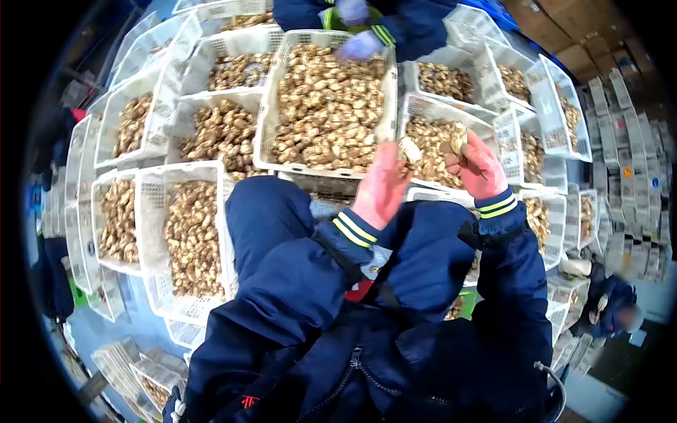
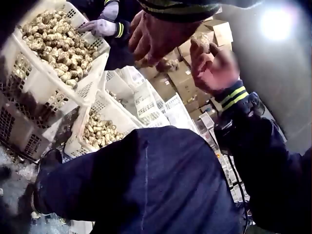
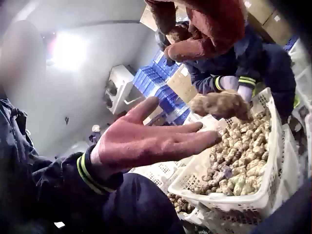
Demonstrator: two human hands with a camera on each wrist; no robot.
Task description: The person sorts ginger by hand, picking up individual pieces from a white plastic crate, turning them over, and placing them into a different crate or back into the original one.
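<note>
In the head view the left hand [image 1: 383,185] is beside a pale tuber [image 1: 410,151]. The right wrist view shows this left hand [image 3: 151,144] with its fingers straight and spread, and a blurred brown tuber [image 3: 222,105] just past the fingertips; whether they touch, I cannot tell. The right hand [image 1: 481,169] pinches another tuber [image 1: 458,137] between thumb and fingers, over a white crate [image 1: 431,185] of tubers. In the left wrist view that right hand [image 2: 212,70] is raised, holding its tuber [image 2: 202,41].
A large white crate [image 1: 262,137] heaped with tubers stands in front of the knees. Across it, another person's gloved hand [image 1: 361,46] reaches in. More crates stand on both sides, including one at left [image 1: 151,218]. Cardboard boxes [image 1: 572,25] are at the upper right.
</note>
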